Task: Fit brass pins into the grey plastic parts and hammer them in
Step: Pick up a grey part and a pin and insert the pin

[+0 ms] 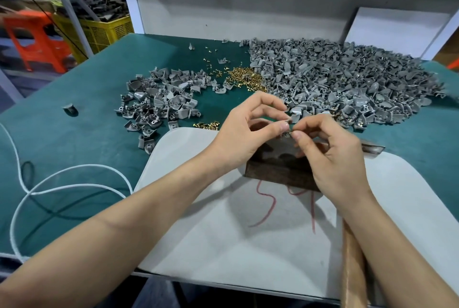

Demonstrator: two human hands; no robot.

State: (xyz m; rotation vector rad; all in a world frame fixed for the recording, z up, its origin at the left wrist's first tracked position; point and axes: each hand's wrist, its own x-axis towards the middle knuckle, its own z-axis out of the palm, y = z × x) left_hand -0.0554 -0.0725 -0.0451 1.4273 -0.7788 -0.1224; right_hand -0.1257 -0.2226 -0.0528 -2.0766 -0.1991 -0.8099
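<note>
Viewpoint: head view only, looking down on both hands over the green felt tabletop (pixel 74 121).
Hands: left hand (pixel 244 131) and right hand (pixel 330 156) meet fingertip to fingertip.
Left grip: narrow; thumb and forefinger pinch one small grey plastic part (pixel 288 133).
Right grip: narrow; thumb and forefinger pinch the same part from the other side. Any pin between them is too small to make out.
Key relation: the part hangs between the two hands, just above the dark rectangular metal block (pixel 278 173), which sits on a pale grey board (pixel 223 245). Its long axis cannot be told.
Hammer: wooden hammer handle (pixel 352 270) runs under the right forearm, so the right hand is nearer.
Part's look: grey, mostly hidden by fingertips.
Stock: large heap of grey plastic parts (pixel 347 84) far right, smaller heap of grey parts (pixel 161 101) left, loose pile of brass pins (pixel 246 79) between them.
Step, judged: pin being seated by hand; hammering not yet begun.
</note>
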